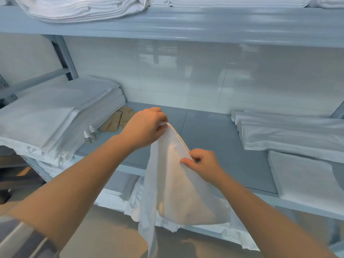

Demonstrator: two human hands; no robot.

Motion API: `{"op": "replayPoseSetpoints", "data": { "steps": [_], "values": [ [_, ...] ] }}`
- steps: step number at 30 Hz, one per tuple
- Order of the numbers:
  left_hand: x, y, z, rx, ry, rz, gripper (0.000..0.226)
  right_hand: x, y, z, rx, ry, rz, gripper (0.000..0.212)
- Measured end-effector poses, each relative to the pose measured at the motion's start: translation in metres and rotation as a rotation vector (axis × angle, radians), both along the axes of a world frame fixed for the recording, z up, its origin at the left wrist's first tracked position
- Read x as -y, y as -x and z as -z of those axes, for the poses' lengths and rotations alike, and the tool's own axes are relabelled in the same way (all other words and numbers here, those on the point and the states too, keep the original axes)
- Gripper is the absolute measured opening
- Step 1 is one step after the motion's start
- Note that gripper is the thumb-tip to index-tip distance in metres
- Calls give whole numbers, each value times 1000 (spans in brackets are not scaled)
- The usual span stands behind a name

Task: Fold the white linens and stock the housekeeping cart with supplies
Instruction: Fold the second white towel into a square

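White thin cloth linen [178,183] hangs at centre before a grey metal shelf [214,135]. Left hand [147,127] pinches its top corner at 12 o'clock; right hand [202,164] pinches its edge at 3 o'clock.

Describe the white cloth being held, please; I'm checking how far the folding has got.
The white cloth is thin, soft fabric, slightly see-through, hanging in front of the grey shelf. The left hand grips its top corner; the right hand pinches its upper edge lower down. It droops in loose, uneven layers, one narrow tail trailing lowest. It looks not yet neatly folded.
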State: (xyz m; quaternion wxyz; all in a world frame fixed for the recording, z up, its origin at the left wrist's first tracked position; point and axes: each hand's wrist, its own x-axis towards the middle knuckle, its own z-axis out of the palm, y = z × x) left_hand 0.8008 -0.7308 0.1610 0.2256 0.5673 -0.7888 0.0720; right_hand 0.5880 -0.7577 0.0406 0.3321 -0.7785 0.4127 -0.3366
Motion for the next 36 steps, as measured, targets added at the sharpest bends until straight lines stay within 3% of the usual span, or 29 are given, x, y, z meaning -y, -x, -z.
{"op": "replayPoseSetpoints", "data": {
  "steps": [10, 16, 20, 29, 32, 36],
  "values": [
    [19, 4, -3, -58, 128, -160, 19, 2, 42, 79, -306, -205, 44, 44],
    [42, -9, -10, -92, 169, -219, 18, 5, 57, 100, -377, -292, 73, 37],
    [53, -17, -20, -148, 223, -254, 17, -1, 66, 119, -346, -397, 103, 32],
    [54, -52, -24, -122, 270, -299, 18, -8, 84, 143, -405, -425, 147, 37],
    [49, -70, -16, -104, 259, -320, 18, -7, 89, 137, -398, -401, 127, 23],
    [41, -96, -5, -154, 257, -423, 19, -4, 88, 126, -196, -513, 123, 15]
  ]
}}
